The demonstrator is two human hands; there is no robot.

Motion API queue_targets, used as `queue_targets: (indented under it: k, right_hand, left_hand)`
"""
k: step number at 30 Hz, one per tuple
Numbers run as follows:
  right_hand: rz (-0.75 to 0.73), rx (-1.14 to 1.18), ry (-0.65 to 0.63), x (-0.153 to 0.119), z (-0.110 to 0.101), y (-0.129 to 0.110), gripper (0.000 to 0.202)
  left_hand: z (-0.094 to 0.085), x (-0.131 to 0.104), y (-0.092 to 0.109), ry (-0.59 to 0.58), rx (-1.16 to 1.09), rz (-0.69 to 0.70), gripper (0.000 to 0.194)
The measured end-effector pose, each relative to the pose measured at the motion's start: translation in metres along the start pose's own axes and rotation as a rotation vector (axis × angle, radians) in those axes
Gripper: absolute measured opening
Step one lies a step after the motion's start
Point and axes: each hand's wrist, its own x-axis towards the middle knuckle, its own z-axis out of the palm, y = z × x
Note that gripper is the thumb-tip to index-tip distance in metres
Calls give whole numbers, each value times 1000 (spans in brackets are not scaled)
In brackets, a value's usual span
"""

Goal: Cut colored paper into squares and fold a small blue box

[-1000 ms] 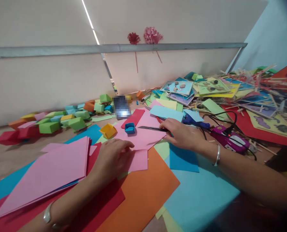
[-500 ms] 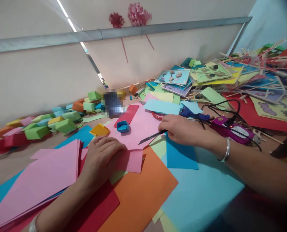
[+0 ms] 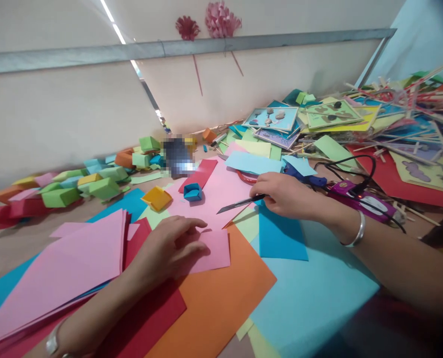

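My right hand (image 3: 281,194) is closed around the dark handle of a craft knife (image 3: 236,205), its narrow pointed blade aimed left above the large pink sheet. Thumb and forefinger apart, my left hand (image 3: 176,243) rests over a small pink paper piece (image 3: 219,253) and covers its left part. That piece lies partly on an orange sheet (image 3: 228,288). Beyond my left hand sit a small blue paper box (image 3: 192,192) and a yellow paper box (image 3: 156,198), both open-topped. A red paper strip (image 3: 202,174) lies on the pink sheet (image 3: 226,186) behind them.
A stack of pink sheets (image 3: 75,253) lies at left. Folded paper boxes (image 3: 102,187) line the wall. At right are a blue glue gun (image 3: 305,178), a purple power strip (image 3: 359,201) with black cable, and piled framed crafts (image 3: 271,118) with sticks.
My left hand's thumb and forefinger have spread apart, showing more of the small pink piece, which sits slightly further right. The view has shifted slightly; my right hand still holds the knife.
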Motion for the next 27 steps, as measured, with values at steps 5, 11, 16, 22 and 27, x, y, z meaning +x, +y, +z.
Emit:
queue_targets:
  k: [5,11,16,22,27]
  right_hand:
    - [-1,8,-24,-1,-2,1,43]
    - [-6,-10,-48,-3,-3,-2,45]
    - [-32,-2,-31,-4,-2,-3,44]
    - [-84,15,-13,-5,-5,-1,43]
    - [-223,-49,129,-6,-6,-3,38]
  left_hand:
    - [-2,-4,4,-18,-244,-218,25]
    - [-5,-6,11,0,-194,-132,13]
    - [-8,-5,15,42,-138,-12,16]
    - [-12,-3,11,223,161,489,20]
    - [-12,-5,12,341,420,638,19]
